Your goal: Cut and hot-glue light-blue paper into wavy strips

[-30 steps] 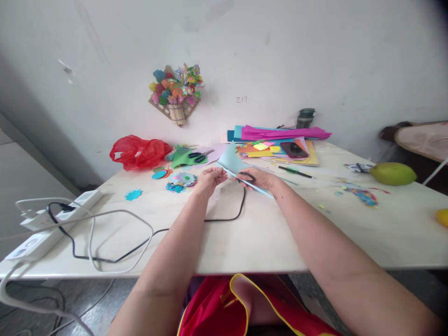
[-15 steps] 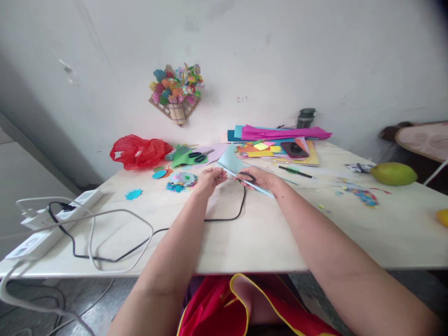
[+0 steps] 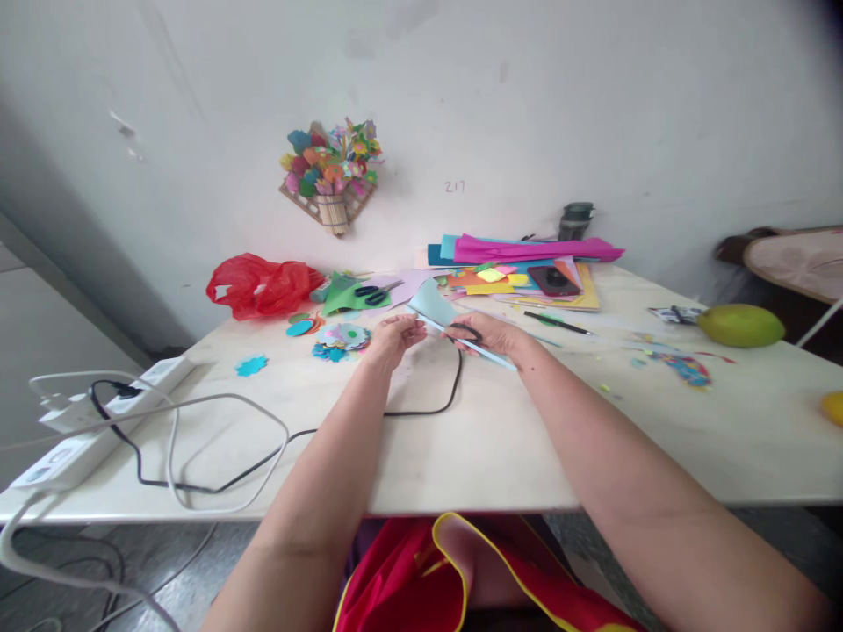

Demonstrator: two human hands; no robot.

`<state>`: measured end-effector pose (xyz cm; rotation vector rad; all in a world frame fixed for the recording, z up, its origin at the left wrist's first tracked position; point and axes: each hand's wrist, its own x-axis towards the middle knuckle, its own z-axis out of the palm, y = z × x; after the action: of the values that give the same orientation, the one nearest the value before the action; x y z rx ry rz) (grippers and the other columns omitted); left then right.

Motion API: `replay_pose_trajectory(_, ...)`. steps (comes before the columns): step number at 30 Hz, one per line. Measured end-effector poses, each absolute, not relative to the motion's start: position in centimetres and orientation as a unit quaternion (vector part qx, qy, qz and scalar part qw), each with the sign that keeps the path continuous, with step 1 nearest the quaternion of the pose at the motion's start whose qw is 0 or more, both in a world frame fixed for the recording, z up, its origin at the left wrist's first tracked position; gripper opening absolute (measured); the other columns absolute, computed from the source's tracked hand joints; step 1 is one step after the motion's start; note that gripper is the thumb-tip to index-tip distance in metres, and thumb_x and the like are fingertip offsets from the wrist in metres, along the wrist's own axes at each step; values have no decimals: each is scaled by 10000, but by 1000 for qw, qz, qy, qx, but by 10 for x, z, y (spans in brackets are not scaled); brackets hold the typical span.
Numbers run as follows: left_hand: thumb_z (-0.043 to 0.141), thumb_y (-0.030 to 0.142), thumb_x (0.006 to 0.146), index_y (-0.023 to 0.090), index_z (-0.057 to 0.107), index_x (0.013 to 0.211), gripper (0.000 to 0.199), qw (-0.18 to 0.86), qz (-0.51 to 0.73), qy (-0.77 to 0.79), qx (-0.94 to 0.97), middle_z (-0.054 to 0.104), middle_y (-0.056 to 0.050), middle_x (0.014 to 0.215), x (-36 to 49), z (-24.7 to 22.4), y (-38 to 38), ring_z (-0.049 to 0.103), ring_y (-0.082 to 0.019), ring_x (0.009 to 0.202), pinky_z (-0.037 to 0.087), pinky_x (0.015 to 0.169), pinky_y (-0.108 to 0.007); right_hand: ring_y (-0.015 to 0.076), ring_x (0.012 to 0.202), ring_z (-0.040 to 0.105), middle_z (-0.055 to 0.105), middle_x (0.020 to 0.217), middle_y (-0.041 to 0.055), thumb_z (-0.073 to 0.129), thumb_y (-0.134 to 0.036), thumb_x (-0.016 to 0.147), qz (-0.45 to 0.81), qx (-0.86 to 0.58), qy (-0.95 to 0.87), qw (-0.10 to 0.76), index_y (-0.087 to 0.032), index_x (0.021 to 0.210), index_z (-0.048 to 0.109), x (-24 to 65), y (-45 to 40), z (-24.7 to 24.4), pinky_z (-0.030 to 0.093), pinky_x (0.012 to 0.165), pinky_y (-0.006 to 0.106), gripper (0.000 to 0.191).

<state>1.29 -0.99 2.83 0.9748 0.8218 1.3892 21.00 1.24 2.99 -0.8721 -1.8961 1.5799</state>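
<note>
My right hand [image 3: 491,333] is closed round the black-handled scissors [image 3: 466,332], with the blades pointing left along a sheet of light blue paper [image 3: 435,305]. A narrow strip of that paper [image 3: 491,355] runs down to the right under my right hand. Pinched in the fingers of my left hand [image 3: 399,337] is the left end of the light blue paper, close to the blade tips. The paper is held above the table. Left of my left hand lies a pile of paper flowers [image 3: 343,339].
A second pair of scissors [image 3: 377,294] rests on green paper. Behind are a red plastic bag [image 3: 263,285], stacked coloured paper [image 3: 540,253] and a phone [image 3: 554,281]. A black cable [image 3: 421,412] crosses the table from a power strip [image 3: 98,430]. A green mango-like fruit [image 3: 741,326] sits right.
The upper part of the light blue sheet has tilted and its top corner sits slightly lower. Both hands are in nearly the same place.
</note>
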Motion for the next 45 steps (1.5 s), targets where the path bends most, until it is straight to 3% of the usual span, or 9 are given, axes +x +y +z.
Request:
replay_pose_trajectory(17, 697, 176, 625, 100, 558, 647, 161, 592, 578, 343, 445, 628, -41, 622, 12, 27, -10, 600, -116, 569, 515, 647, -278, 40, 307, 399, 541, 492, -31, 604, -374, 753, 595, -328, -688, 254, -129, 810, 561, 211, 11, 30, 263, 293, 167, 254)
replay_pose_trajectory(45, 658, 146, 662, 86, 590, 652, 92, 593, 571, 349, 448, 628, -50, 630, 14, 26, -9, 594, -112, 566, 520, 620, -266, 60, 354, 334, 447, 439, -53, 570, -364, 688, 563, -335, -708, 265, -137, 783, 572, 212, 14, 30, 208, 334, 205, 246)
